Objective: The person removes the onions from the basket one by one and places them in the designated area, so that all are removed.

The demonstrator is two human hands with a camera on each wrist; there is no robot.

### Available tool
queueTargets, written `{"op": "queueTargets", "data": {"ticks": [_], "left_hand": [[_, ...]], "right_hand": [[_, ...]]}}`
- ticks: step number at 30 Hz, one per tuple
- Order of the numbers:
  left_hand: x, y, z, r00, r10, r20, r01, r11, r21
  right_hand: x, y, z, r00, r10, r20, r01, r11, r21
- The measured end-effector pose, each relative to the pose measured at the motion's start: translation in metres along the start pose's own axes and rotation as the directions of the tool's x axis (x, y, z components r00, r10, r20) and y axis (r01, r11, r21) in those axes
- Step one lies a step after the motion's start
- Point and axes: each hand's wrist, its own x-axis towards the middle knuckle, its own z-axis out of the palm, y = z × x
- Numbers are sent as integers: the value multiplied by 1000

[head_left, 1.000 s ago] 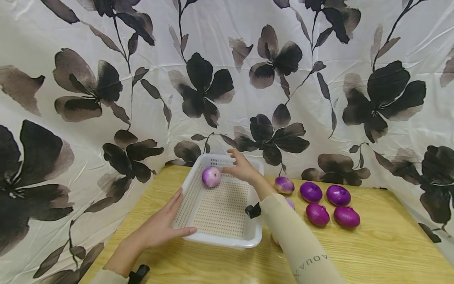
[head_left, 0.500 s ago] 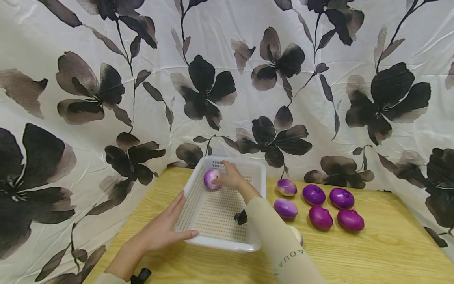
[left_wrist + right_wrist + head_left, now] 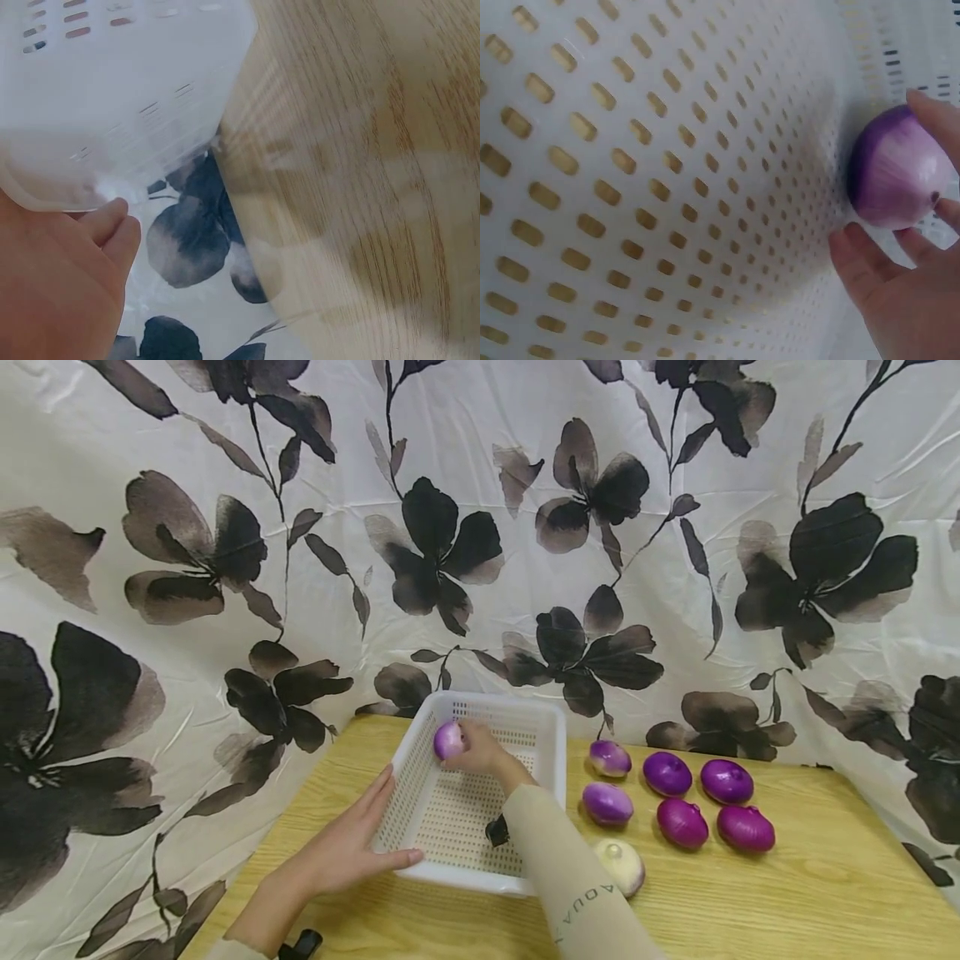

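Note:
A white perforated basket [image 3: 513, 701] stands on the wooden table [image 3: 750, 902]. In its far left corner lies a purple onion [image 3: 447, 740], and my right hand [image 3: 469, 750] grips it with fingers curled round it. The right wrist view shows the onion [image 3: 892, 180] against the basket wall [image 3: 667, 150], with fingers [image 3: 870, 259] on both sides of it. My left hand [image 3: 366, 832] rests against the basket's near left corner, fingers straight along the side and thumb on the front rim. In the left wrist view the palm [image 3: 60, 285] lies under the basket's rim [image 3: 112, 97].
Several purple onions [image 3: 667, 773] lie in two rows on the table to the right of the basket, and a pale one [image 3: 621, 865] sits nearer me. A floral cloth [image 3: 480, 527] hangs behind and to the left. The table's left edge [image 3: 255, 247] is close to the basket.
My right hand has moved left inside the basket from beside the onion onto it, and its fingers have closed round it. The left hand has stayed on the basket.

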Motion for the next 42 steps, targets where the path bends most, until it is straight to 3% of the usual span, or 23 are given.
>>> {"op": "queueTargets", "data": {"ticks": [14,21,30,36,42], "left_hand": [[0,3,0,1000,0,1,0,1000,0],[2,5,1,1000,9,-1,-9,1000,6],[0,3,-2,1000,16,-7,-15,1000,9],[2,3,-1,1000,21,0,-21,1000,0],[0,3,0,1000,10,-4,-10,1000,-2]], "right_hand": [[-1,-7,-2,999,32,30,-32,999,-9],[1,-23,-26,999,-43,28,45,997,-67],[-19,-50,-66,987,-124,100,131,989,-74],[-35,-50,-88,983,-161,87,169,981,-95],[-55,-41,-101,975,-183,129,199,972,-123]]}}
